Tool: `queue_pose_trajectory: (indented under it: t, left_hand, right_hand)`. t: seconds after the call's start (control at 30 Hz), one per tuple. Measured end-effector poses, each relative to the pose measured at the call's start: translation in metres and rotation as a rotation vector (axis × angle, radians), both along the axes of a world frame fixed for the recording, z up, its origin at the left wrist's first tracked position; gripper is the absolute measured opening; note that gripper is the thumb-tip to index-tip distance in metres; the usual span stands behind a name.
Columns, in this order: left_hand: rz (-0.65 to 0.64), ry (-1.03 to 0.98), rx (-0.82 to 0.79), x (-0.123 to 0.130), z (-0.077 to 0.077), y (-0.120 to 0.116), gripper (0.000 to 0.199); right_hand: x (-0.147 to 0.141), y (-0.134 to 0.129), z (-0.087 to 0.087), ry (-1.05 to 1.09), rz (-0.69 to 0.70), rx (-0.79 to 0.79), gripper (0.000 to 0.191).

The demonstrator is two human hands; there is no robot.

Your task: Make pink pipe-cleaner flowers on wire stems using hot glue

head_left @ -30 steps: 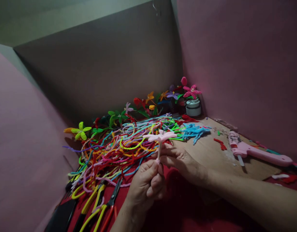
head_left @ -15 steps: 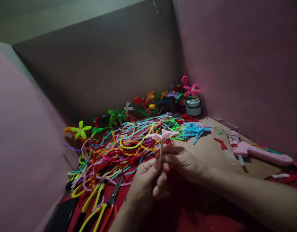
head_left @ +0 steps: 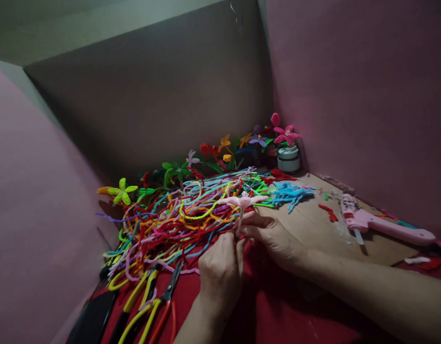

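Observation:
A pale pink pipe-cleaner flower (head_left: 243, 200) stands upright on a thin light stem in front of the pile of pipe cleaners. My left hand (head_left: 222, 265) is closed round the lower stem, its back turned to the camera. Just above it, my right hand (head_left: 269, 234) pinches the same stem below the petals. The two hands touch or nearly touch. Fingertips partly hide the stem.
Loose coloured pipe cleaners (head_left: 170, 229) lie behind my hands, blue pieces (head_left: 290, 192) beside them. Finished flowers (head_left: 177, 171) line the back wall. A pink glue gun (head_left: 389, 227) rests right on cardboard (head_left: 299, 220); scissors (head_left: 169, 286) and pliers (head_left: 137, 291) lie left.
My left hand has turned over, so its back now shows, and its fingers have shifted on the stem. The flower has tilted slightly; my right hand keeps its pinch.

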State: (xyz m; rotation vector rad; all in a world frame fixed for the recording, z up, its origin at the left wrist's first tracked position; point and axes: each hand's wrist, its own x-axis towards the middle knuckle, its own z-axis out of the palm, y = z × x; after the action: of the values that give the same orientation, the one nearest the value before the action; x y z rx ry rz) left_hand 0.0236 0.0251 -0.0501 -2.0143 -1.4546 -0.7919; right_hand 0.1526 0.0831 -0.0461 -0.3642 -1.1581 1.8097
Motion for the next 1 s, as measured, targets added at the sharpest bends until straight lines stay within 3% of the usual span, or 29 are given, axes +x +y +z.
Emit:
queue_pose_trajectory:
  t: [0.1, 0.17, 0.3, 0.4, 0.6, 0.7, 0.83, 1.0]
  left_hand:
    - [0.028, 0.067, 0.028, 0.0, -0.002, 0.001, 0.011]
    - [-0.011, 0.01, 0.014, -0.001, -0.002, 0.001, 0.013]
    - [-0.13, -0.456, -0.24, 0.002, 0.005, -0.001, 0.017]
    - [-0.154, -0.881, -0.484, 0.006, 0.015, -0.004, 0.02]
    - [-0.299, -1.474, -0.775, 0.01, 0.024, -0.005, 0.027]
    - [-0.405, -1.686, -0.881, 0.01, 0.025, -0.003, 0.022]
    - [-0.515, -1.846, -0.977, 0.008, 0.025, -0.002, 0.018]
    - [-0.678, -1.963, -1.074, 0.006, 0.023, -0.001, 0.016]
  right_hand:
    - [0.0, 0.0, -0.001, -0.034, -0.011, 0.054, 0.01]
    - [0.0, 0.0, -0.001, -0.079, -0.026, 0.117, 0.012]
    - [0.004, 0.0, 0.007, -0.226, -0.171, 0.31, 0.014]
    - [0.006, 0.0, 0.015, -0.269, -0.185, 0.412, 0.014]
    - [0.004, 0.001, 0.009, -0.168, -0.089, 0.264, 0.011]
    - [0.006, 0.002, 0.005, -0.15, -0.033, 0.296, 0.012]
    - [0.009, 0.003, 0.008, -0.173, -0.016, 0.344, 0.014]
    - [0.007, 0.003, 0.009, -0.11, 0.008, 0.208, 0.014]
